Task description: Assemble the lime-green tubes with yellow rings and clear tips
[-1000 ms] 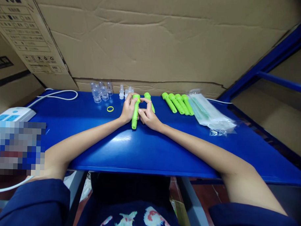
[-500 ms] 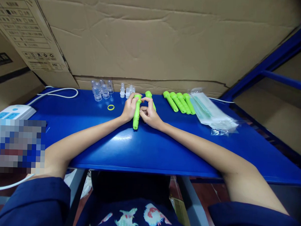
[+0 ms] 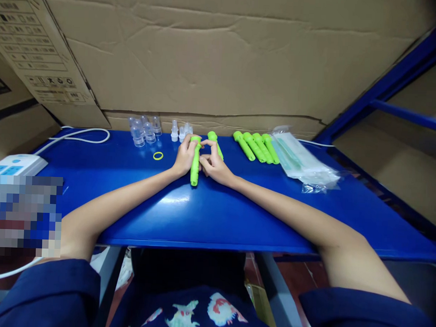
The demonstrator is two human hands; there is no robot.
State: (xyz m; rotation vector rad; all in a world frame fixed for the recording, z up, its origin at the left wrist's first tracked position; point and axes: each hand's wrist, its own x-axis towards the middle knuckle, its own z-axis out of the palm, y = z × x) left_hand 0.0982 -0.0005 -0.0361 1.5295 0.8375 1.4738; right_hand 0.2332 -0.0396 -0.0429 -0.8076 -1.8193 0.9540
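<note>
Barely anything has moved since the earlier frame beyond a slight leftward drift of the whole scene: the left hand (image 3: 184, 158) still grasps the green flashlight body (image 3: 194, 168) by its head end over the counter (image 3: 216, 216). Right hand (image 3: 218, 168) fingers are bent, the index tip at that head; whether they grip it, I cannot tell. One yellow ring (image 3: 158, 155) lies apart, to the left.
</note>
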